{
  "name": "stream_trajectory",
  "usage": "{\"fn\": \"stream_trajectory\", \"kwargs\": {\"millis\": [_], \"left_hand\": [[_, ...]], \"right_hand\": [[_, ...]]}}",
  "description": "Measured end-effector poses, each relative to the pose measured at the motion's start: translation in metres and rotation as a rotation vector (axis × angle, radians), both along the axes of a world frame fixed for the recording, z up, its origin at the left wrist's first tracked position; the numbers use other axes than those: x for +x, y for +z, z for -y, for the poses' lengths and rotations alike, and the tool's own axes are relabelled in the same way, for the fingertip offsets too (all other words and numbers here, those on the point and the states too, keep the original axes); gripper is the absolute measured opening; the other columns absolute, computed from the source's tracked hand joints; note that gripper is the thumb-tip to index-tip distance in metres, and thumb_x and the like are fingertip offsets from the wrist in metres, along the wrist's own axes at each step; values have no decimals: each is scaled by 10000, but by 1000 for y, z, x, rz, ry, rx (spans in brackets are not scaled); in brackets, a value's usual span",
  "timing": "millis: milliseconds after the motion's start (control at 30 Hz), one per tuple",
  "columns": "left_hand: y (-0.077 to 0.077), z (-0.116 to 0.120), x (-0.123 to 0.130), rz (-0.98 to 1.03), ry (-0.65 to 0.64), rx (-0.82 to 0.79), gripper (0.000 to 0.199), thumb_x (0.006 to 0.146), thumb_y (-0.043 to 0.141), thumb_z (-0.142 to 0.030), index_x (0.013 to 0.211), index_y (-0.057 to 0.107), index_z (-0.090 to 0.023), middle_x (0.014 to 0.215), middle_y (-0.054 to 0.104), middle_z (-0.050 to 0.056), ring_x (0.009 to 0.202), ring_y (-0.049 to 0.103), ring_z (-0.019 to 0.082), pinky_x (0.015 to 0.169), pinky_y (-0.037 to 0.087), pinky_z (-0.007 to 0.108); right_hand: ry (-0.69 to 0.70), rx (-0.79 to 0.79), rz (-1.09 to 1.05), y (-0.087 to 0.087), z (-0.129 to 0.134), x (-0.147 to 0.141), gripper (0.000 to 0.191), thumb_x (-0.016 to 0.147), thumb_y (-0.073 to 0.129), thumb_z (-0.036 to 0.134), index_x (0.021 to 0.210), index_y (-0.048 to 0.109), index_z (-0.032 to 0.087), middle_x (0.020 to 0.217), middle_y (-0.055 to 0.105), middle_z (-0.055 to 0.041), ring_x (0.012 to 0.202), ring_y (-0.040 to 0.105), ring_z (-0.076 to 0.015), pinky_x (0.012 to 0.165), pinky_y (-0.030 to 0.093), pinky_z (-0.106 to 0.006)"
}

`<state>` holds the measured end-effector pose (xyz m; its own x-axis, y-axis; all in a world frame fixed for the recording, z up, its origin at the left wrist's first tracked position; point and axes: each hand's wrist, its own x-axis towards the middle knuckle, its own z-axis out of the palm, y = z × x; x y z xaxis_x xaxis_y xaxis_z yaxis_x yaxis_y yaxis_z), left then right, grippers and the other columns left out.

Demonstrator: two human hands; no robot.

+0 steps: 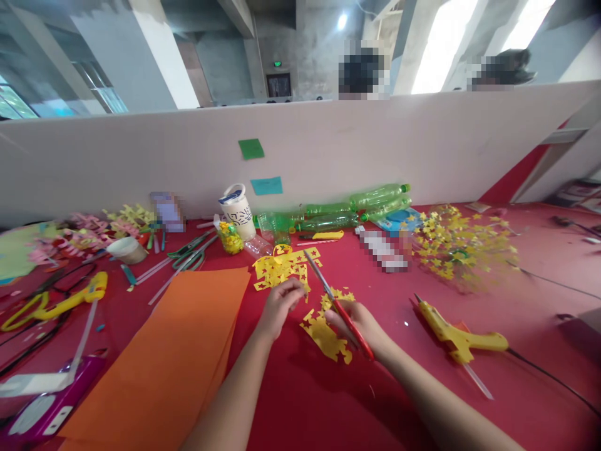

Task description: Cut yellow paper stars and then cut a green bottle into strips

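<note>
My right hand (359,322) is closed around red-handled scissors (332,297), whose blades point up and away to the left. To its left, my left hand (282,304) has its fingers curled together in a pinch; whatever may be between them is too small to make out. Just beyond the left fingers lies yellow star-punched paper (275,272) with star-shaped holes. A yellow paper scrap (326,338) with cut edges rests on the table partly beneath my right hand. Small yellow stars (345,294) lie near the scissors.
Orange sheets (188,332) cover the left side of the red table (300,407). A yellow glue gun (457,335) lies right, with a yellow star bouquet (460,241) behind it. Green bottles (328,220) and a white cup (238,213) stand along the partition (352,147).
</note>
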<state>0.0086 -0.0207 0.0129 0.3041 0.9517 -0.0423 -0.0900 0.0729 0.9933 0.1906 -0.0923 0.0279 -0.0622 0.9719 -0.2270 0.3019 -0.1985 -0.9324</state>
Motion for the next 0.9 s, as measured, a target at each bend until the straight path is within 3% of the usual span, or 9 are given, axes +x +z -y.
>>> {"fn": "stream_trajectory", "kwargs": {"millis": [133, 267, 400, 900], "left_hand": [[-5, -14, -15, 165, 153, -67, 158, 698, 683, -298, 684, 608, -160, 551, 482, -42, 447, 304, 45, 425, 181, 193], [-4, -20, -22, 239, 210, -80, 160, 671, 689, -284, 668, 604, -148, 585, 545, -24, 435, 327, 25, 409, 175, 175], [-4, -19, -22, 237, 209, -69, 156, 686, 687, -278, 685, 603, -146, 560, 499, -43, 427, 317, 18, 407, 170, 170], [-6, -20, -27, 179, 149, -7, 151, 714, 686, -280, 693, 620, -145, 543, 393, -60, 448, 288, 26, 427, 152, 181]], "right_hand": [[169, 32, 127, 0, 2, 5, 476, 752, 654, 579, 613, 434, 181, 545, 428, 49, 501, 415, -83, 454, 323, -190], [259, -28, 45, -1, 6, 3, 475, 814, 576, 602, 637, 486, 170, 544, 479, 33, 483, 468, -87, 456, 356, -183], [286, -53, 30, -1, 8, 2, 515, 849, 493, 644, 661, 507, 164, 507, 487, 26, 454, 475, -88, 437, 346, -179], [322, -100, 98, 1, 7, 5, 552, 831, 475, 688, 693, 525, 155, 516, 490, 17, 455, 479, -89, 421, 337, -175]]}}
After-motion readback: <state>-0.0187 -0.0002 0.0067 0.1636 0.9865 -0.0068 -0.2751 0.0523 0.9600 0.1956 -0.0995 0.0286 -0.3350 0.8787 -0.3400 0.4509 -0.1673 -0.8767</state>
